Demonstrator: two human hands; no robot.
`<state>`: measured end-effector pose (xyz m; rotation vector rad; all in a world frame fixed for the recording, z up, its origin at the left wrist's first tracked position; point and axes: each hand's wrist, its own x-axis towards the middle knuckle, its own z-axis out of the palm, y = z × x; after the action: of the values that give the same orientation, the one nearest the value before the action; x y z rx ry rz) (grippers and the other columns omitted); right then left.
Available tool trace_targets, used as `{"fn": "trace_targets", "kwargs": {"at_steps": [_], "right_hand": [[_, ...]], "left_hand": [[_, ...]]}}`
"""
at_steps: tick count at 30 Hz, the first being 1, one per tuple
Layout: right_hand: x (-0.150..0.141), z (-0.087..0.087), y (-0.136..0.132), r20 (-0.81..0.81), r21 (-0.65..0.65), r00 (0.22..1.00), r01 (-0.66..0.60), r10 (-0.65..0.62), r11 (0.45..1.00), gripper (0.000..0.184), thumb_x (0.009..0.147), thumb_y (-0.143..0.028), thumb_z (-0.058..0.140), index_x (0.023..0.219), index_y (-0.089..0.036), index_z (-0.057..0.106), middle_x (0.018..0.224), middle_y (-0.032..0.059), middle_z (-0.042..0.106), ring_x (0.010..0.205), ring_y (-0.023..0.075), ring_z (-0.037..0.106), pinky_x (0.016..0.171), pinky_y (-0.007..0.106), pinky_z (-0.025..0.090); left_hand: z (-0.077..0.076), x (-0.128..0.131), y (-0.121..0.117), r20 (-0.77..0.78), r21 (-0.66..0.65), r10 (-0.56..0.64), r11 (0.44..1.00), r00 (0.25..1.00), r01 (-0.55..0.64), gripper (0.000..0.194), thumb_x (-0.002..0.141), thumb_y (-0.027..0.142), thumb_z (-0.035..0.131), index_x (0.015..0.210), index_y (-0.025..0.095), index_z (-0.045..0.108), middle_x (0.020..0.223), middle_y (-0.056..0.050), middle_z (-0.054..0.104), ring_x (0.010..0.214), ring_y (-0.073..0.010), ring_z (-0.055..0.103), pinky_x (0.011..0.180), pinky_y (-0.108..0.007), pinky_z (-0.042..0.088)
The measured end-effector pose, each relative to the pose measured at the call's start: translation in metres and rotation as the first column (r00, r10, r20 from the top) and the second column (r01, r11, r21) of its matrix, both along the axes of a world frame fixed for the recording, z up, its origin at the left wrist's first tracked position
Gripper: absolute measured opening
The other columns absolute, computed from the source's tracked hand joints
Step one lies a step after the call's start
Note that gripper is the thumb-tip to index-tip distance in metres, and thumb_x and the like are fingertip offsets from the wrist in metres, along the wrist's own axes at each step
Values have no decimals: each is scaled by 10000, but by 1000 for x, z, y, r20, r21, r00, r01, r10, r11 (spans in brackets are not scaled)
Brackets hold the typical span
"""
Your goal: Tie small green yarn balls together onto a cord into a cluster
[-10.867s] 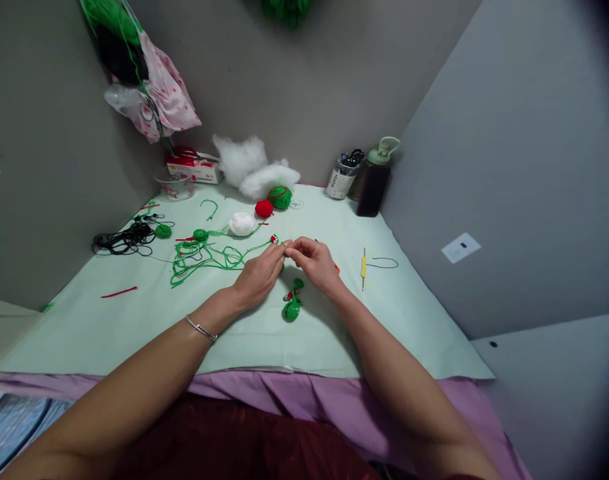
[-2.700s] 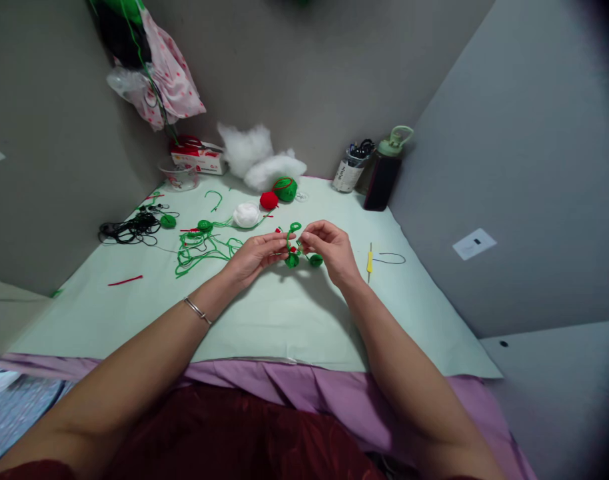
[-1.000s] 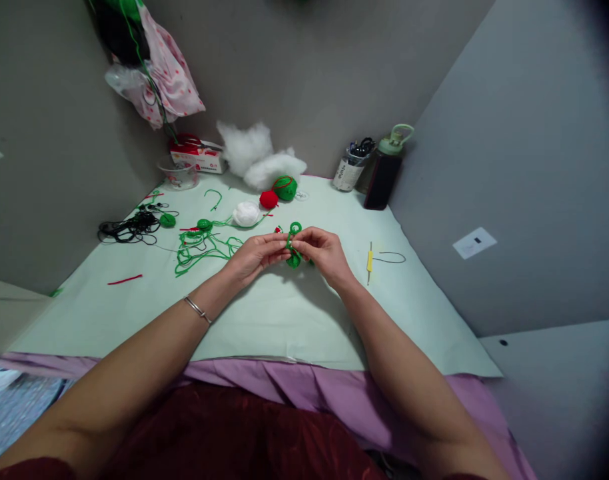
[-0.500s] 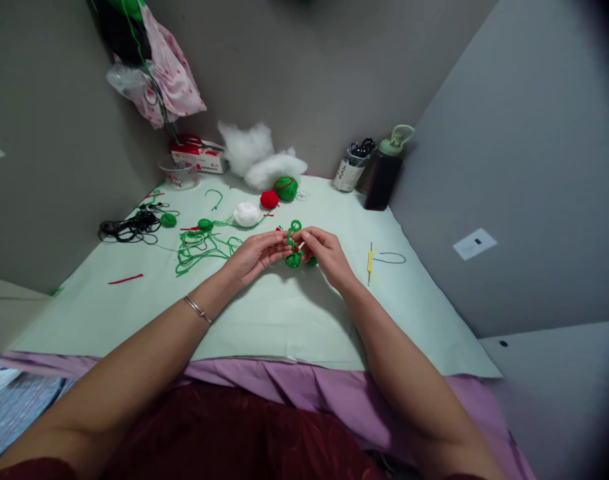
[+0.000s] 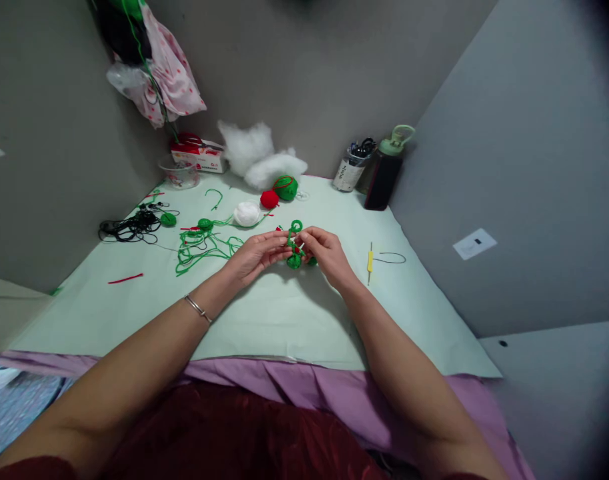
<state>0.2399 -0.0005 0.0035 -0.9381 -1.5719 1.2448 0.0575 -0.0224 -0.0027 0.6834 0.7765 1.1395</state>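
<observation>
A small green crocheted piece (image 5: 294, 260) with red parts and a green loop at its top is held between both hands over the table. My left hand (image 5: 258, 257) grips it from the left, its fingers stretched toward the piece and closed on its edge. From the right, my right hand (image 5: 325, 251) pinches the piece with thumb and forefinger. Part of the piece is hidden behind the fingers. To the right lies a yellow-handled crochet hook (image 5: 370, 261), with a dark wire loop (image 5: 392, 257) beside it.
Left of the hands lie tangled green yarn (image 5: 204, 250), black cord (image 5: 134, 227) and a red strand (image 5: 125, 279). Behind are a white ball (image 5: 246, 214), a red ball (image 5: 269, 199), a green yarn ball (image 5: 286, 188) and white stuffing (image 5: 247, 150). A bottle (image 5: 384, 175) and pen cup (image 5: 349, 172) stand back right.
The crocheted piece has shifted very slightly to the right. Both hands keep nearly the same pose and hold on it.
</observation>
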Motion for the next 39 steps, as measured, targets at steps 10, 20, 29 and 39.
{"fn": "trace_targets", "kwargs": {"at_steps": [10, 20, 29, 39], "right_hand": [[-4, -1, -4, 159, 108, 987, -19, 2, 994, 436, 894, -595, 616, 740, -187, 605, 643, -20, 521, 590, 116, 482, 559, 247, 412], [-2, 0, 0, -48, 8, 999, 26, -26, 1000, 373, 748, -474, 812, 976, -209, 681, 901, 21, 684, 747, 137, 611, 636, 254, 515], [-1, 0, 3, -130, -95, 990, 37, -50, 995, 301, 699, -397, 849, 845, -199, 677, 715, -20, 636, 623, 122, 606, 607, 276, 513], [0, 4, 1, -184, -145, 983, 2, -28, 989, 273, 716, -373, 820, 870, -194, 684, 744, -12, 672, 647, 123, 626, 631, 273, 515]], "left_hand": [[-8, 0, 4, 27, 13, 6, 1000, 1000, -6, 209, 785, 37, 756, 988, 89, 754, 966, -76, 759, 785, -104, 715, 808, -203, 583], [-6, 2, 0, -92, 127, -86, 987, 992, 98, 289, 716, 169, 858, 994, 136, 785, 1024, -64, 745, 862, -126, 681, 898, -285, 536], [-11, 3, 1, -216, 194, 3, 980, 976, 40, 331, 699, 241, 862, 995, 146, 750, 940, -52, 719, 854, -158, 677, 900, -353, 517], [-21, 2, 4, -341, 271, 13, 959, 940, 85, 374, 696, 264, 843, 1040, 166, 732, 950, -50, 710, 887, -176, 667, 894, -360, 491]]}}
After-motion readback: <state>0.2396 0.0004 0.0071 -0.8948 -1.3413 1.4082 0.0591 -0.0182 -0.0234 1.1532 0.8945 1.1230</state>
